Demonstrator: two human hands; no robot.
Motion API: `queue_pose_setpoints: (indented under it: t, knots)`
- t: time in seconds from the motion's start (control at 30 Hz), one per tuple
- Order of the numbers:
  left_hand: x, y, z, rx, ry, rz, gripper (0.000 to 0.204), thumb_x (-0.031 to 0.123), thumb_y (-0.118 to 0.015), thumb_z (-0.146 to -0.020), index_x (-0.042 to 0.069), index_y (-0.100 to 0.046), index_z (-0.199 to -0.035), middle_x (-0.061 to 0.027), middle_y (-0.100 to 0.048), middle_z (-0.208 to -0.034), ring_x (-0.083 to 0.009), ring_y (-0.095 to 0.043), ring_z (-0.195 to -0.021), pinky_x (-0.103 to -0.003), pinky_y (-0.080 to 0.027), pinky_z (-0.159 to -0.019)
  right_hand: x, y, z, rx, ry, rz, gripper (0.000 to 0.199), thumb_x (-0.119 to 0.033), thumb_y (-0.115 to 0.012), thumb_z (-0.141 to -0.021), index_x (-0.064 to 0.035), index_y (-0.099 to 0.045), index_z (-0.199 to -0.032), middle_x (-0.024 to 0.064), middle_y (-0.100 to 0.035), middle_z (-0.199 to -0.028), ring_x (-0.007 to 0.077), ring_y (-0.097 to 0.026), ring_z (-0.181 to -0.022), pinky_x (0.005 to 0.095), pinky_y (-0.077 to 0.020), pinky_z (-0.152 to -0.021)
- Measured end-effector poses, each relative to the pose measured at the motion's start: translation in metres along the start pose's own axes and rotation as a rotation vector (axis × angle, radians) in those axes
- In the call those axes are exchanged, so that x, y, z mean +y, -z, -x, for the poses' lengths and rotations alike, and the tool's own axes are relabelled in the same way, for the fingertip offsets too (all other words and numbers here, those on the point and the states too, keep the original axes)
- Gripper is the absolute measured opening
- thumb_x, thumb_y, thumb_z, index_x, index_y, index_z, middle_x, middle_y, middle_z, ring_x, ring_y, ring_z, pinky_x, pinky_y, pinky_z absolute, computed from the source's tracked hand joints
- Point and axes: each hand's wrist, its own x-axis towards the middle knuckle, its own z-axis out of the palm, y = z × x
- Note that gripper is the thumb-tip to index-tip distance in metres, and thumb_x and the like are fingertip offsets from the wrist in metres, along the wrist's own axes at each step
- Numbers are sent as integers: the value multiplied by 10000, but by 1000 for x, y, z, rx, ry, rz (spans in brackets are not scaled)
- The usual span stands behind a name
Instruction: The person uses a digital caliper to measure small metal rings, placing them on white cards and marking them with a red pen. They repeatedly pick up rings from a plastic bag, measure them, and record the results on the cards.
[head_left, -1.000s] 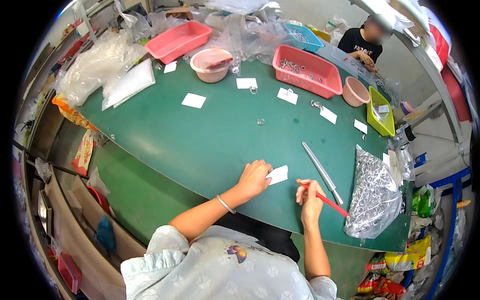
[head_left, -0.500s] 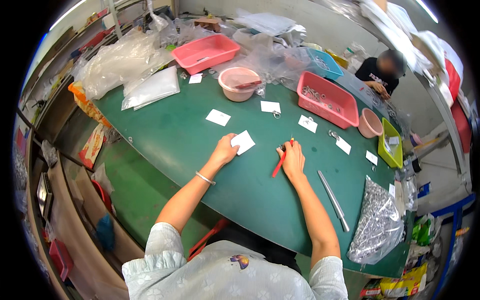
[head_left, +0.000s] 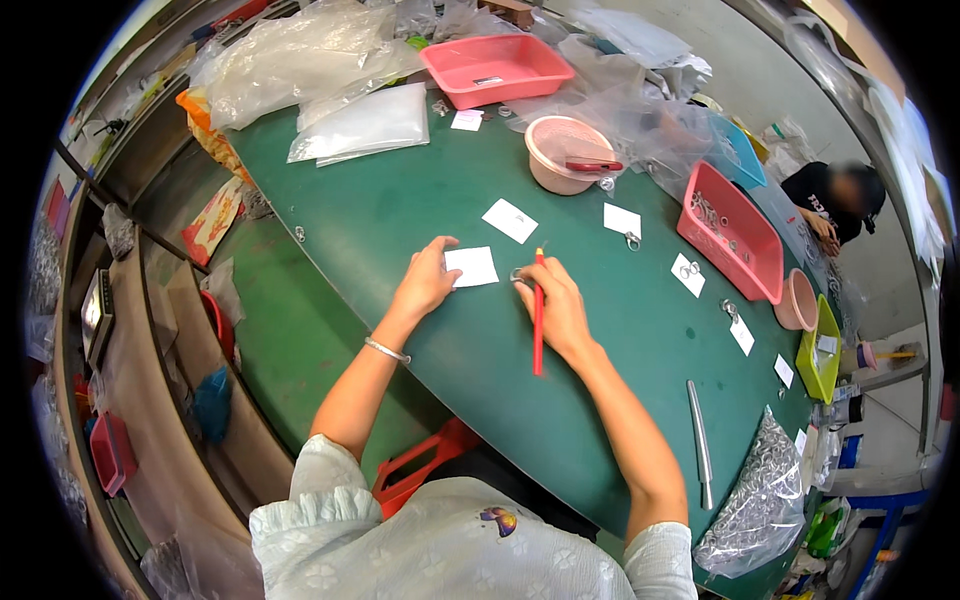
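My left hand [head_left: 428, 278] is closed on the left edge of a small white card [head_left: 472, 267], thumb and fingers pinching it just above the green table. My right hand [head_left: 555, 305] grips a slim red pen [head_left: 538, 340] with a yellow band near its thin tip, which points away from me. At the fingertips of that hand, a small metal ring [head_left: 517, 275] shows, close to the card's right side. Beyond the two hands lies another white card [head_left: 510, 220]. Further right sits a white card [head_left: 622, 219] with rings at its lower edge.
More cards with rings [head_left: 688, 273] run along the right. A tapered metal rod [head_left: 700, 445] and a clear bag of rings [head_left: 755, 505] lie near my right arm. Behind stand a pink tub [head_left: 568, 180] and a red tray [head_left: 735, 265]. A co-worker [head_left: 835, 205] sits at far right.
The hands have come closer together, with the ring now beside the card. The pen has swung from slanted to nearly straight. The whole view has shifted, so the table's things appear further right.
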Motion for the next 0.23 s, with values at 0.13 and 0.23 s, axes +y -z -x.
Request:
queue_pose_setpoints:
  t: [0.13,0.23]
  knots:
    - [3,19,-5,-83,38,-35,467,46,-668,-731,20,-516,-1171,-112,-577,-742,-279,-554,-788,-381,-439,-785,-2,-25,-21,-50,18,-74,151,-63,-655,-781,-24,-587,-911,121,-540,-835,290,-544,-718,371,-439,-637]
    - [5,19,1,-157,20,24,468,48,-674,-733,42,-522,-1176,-116,-586,-746,-280,-574,-816,-377,-432,-800,-3,-33,-26,-129,-76,-67,138,-95,-652,-776,-55,-584,-890,112,-538,-839,302,-561,-813,392,-462,-699]
